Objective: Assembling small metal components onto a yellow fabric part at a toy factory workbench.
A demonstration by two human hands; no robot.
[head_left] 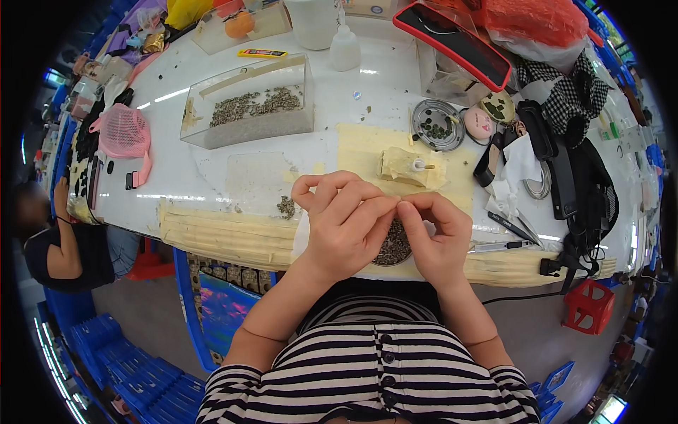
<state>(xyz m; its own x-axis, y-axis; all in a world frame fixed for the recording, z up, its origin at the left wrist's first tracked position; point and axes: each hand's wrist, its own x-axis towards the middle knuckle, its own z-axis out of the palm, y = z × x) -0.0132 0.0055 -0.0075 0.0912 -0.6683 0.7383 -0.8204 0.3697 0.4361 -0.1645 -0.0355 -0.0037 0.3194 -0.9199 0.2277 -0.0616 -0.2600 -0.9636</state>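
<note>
Both hands, left (345, 226) and right (443, 237), met in a pinch above a round dish (391, 265) of small dark pieces (394, 245) near the six-o'clock edge of the bench (191, 177); what they held, if anything, could not be told. Between twelve and one stood a taped block (399, 167), at ten a clear bin (261, 134).

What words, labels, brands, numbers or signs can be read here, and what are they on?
None can be read well enough to quote.
Yellow packet: red and dark print, too small to read.
Pink round case: tiny dark print, too small to read.
Pale box at the top edge: a round blue mark, unclear.
Phone: dark screen, no text visible on it.
</note>
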